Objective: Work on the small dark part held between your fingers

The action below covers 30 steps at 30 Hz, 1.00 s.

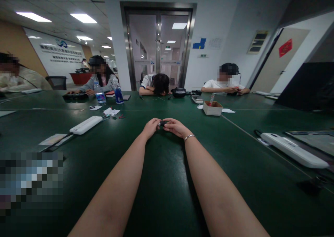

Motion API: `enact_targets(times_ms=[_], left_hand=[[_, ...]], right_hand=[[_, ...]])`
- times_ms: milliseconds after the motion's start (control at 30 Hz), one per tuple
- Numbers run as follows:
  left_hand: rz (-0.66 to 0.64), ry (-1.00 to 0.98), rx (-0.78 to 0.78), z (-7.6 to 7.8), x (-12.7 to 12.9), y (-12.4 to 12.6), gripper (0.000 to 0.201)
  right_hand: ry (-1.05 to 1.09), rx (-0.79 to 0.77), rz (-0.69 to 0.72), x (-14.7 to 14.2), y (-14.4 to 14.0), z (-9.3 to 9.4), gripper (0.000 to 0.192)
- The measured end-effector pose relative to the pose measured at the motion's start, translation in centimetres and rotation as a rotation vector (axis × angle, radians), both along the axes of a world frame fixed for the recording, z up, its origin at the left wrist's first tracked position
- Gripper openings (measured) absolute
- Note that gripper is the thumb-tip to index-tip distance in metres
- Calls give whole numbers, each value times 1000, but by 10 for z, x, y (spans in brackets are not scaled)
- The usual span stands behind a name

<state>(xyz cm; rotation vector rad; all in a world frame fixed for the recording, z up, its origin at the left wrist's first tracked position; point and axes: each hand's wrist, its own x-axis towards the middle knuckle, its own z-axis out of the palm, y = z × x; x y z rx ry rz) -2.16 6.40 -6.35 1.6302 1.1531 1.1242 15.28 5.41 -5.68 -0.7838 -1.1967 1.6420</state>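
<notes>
Both my arms stretch forward over the dark green table [161, 181]. My left hand [151, 127] and my right hand [176, 126] meet at the middle and together pinch a small dark object with a silver end [162, 124]. The object is tiny and partly hidden by my fingers. A thin bracelet [189, 136] circles my right wrist.
White power strips lie at left [86, 124] and right [293, 149]. A small cardboard box [213, 108], two water bottles [118, 92], papers and small parts sit further back. Several people sit at the far side; one rests head down [155, 85]. A dark monitor [305, 85] stands right.
</notes>
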Motion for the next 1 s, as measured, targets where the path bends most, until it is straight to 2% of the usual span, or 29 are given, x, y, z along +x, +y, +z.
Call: enact_targets(times_ms=[267, 400, 700, 1000], left_hand=[[-17, 20, 8, -4, -3, 3, 29], [16, 34, -2, -2, -2, 1, 28], [-11, 37, 3, 1, -2, -2, 29], [-14, 50, 56, -5, -2, 2, 28]], right_hand=[[-8, 2, -4, 0, 1, 0, 29], [1, 6, 4, 0, 0, 1, 30], [3, -1, -6, 0, 0, 1, 30], [-21, 17, -10, -1, -3, 3, 29]])
